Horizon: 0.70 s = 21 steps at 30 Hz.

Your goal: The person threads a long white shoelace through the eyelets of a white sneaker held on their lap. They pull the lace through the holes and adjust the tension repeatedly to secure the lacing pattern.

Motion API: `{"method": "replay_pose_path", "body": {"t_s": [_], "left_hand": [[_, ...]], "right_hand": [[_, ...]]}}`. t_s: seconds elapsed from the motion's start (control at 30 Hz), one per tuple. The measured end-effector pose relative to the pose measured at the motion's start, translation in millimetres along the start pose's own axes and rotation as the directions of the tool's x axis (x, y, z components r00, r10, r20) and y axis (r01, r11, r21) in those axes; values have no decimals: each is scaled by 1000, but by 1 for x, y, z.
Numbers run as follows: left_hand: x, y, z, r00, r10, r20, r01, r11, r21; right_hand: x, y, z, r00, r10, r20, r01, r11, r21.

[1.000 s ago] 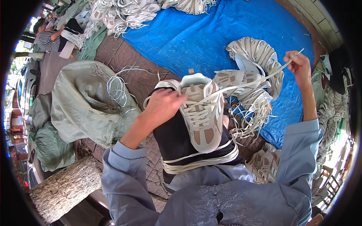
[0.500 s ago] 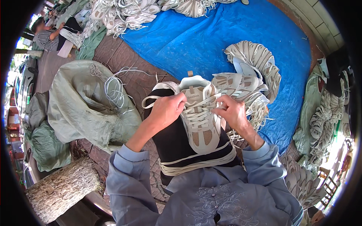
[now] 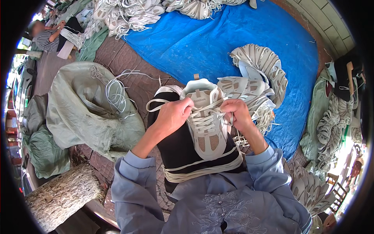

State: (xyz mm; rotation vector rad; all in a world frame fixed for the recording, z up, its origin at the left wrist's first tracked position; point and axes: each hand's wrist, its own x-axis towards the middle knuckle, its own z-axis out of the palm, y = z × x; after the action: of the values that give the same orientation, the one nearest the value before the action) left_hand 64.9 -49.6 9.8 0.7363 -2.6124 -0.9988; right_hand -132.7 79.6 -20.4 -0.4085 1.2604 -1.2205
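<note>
A beige and white sneaker [image 3: 205, 128] lies toe toward me on a black cloth [image 3: 177, 146] over my lap. My left hand [image 3: 173, 114] grips the shoe's left side near the tongue, fingers on a white lace [image 3: 202, 119]. My right hand [image 3: 235, 112] pinches the lace at the shoe's right eyelets. Both hands sit close together over the upper part of the shoe. A bundle of white laces [image 3: 202, 171] is wrapped around the black cloth near my waist.
More sneakers [image 3: 259, 78] are piled just beyond on a blue tarp [image 3: 218, 39]. A grey-green sack [image 3: 83, 113] with loose laces [image 3: 115, 91] lies to the left. A log stump [image 3: 62, 197] stands at lower left. Another person [image 3: 50, 37] sits at far upper left. Stacked soles [image 3: 331, 121] fill the right.
My right hand, stretched far out to the right pulling a lace a second ago, has come back to the shoe and now holds the lace at the eyelets. The left hand stayed on the shoe.
</note>
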Motion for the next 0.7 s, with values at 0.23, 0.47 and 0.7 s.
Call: {"method": "replay_pose_path", "body": {"t_s": [0.23, 0.47, 0.7], "left_hand": [[6, -7, -7, 978, -121, 168, 160, 957, -243], [5, 17, -11, 993, -85, 79, 97, 983, -155], [3, 47, 41, 987, 162, -21, -153, 959, 237]], "right_hand": [[7, 21, 1, 861, 0, 509, -340, 744, 576], [11, 21, -1, 892, 28, 452, -313, 759, 571], [6, 28, 1, 893, -60, 447, -277, 708, 650]]}}
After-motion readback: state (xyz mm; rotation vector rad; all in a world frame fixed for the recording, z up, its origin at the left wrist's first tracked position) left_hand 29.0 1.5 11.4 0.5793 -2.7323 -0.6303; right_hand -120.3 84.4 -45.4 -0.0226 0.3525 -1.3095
